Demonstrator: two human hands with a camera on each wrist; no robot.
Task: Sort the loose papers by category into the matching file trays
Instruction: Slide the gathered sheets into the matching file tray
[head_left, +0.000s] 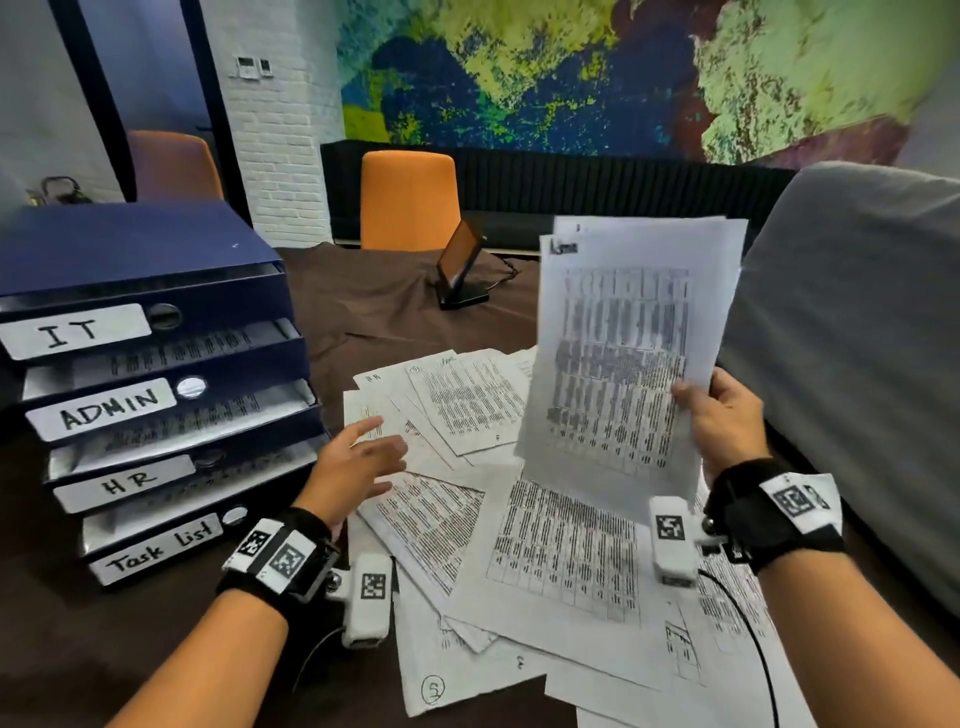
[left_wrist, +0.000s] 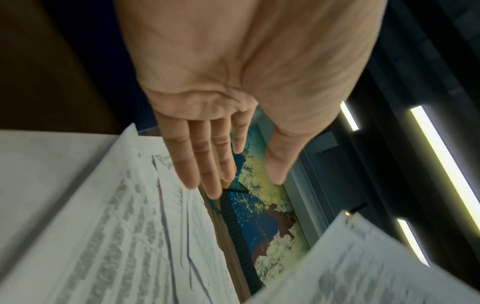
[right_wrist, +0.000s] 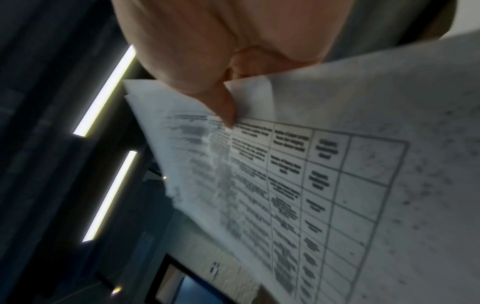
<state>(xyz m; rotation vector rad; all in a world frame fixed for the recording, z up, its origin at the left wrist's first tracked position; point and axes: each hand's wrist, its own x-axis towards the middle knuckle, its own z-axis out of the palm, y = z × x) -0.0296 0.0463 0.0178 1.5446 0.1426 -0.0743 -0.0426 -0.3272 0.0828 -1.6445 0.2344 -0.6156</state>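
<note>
My right hand (head_left: 714, 415) pinches a few printed sheets (head_left: 623, 353) by their lower right edge and holds them upright above the table; the right wrist view shows the thumb (right_wrist: 223, 105) pressed on the sheets (right_wrist: 324, 174). My left hand (head_left: 358, 457) hovers flat, fingers straight, over the left side of the loose paper pile (head_left: 519, 545), holding nothing; the left wrist view shows the hand (left_wrist: 228, 164) open above the papers (left_wrist: 116, 226). A dark blue stack of file trays (head_left: 156, 389) labelled IT, ADMIN, HR and Task List stands at the left, each with paper inside.
A brown cloth covers the table (head_left: 389, 312). A small black stand with a screen (head_left: 460, 270) sits at the far middle. Two orange chairs (head_left: 410, 200) stand behind the table. A grey cushion (head_left: 852, 338) fills the right side.
</note>
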